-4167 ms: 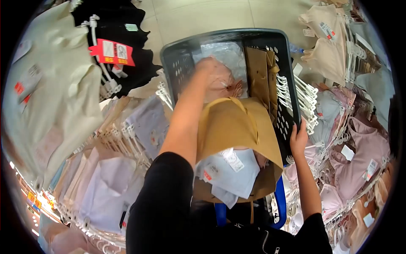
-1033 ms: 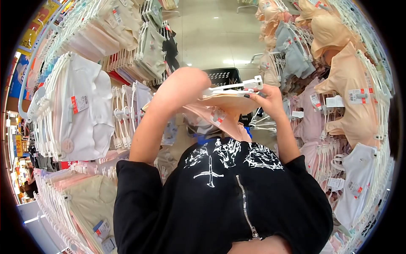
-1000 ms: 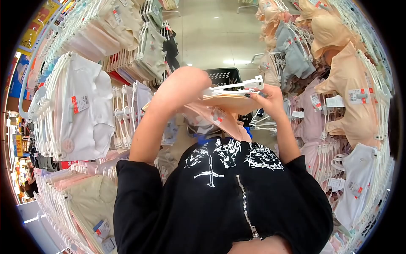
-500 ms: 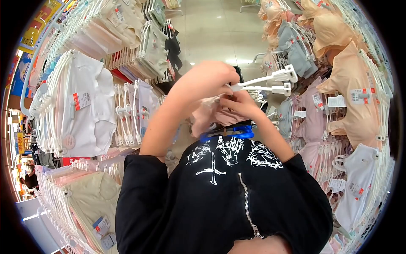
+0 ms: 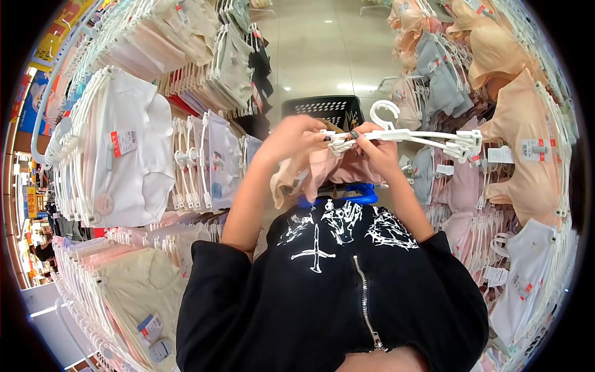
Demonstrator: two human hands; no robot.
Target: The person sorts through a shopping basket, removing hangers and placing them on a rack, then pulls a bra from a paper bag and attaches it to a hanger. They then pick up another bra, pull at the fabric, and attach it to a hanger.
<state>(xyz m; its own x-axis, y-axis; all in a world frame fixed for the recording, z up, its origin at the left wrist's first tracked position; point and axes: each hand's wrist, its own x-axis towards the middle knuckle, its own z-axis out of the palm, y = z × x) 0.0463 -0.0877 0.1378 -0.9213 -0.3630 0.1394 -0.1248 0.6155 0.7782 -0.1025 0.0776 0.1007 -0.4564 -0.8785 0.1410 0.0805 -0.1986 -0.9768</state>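
Note:
White plastic hangers (image 5: 427,137) lie across the front of my body, their hooks up and their clip ends pointing right. My right hand (image 5: 377,147) is closed round the middle of them, thumb on top. At their left end my left hand (image 5: 302,137) has its fingers bent against the clips, slightly blurred. Pale pink and beige garments (image 5: 323,172) hang below the hangers, between my two hands. Their upper edges are partly hidden by my fingers.
A black basket (image 5: 319,106) with a perforated wall stands just beyond my hands, and a blue handle (image 5: 362,194) is close to my chest. White briefs (image 5: 139,155) hang on racks at the left; beige bras (image 5: 524,146) hang at the right. Tiled floor (image 5: 316,56) runs ahead.
The hangers have moved right, and their hooks now show. My right hand has risen onto them, while my left hand has lowered at their left end. More of the basket is visible.

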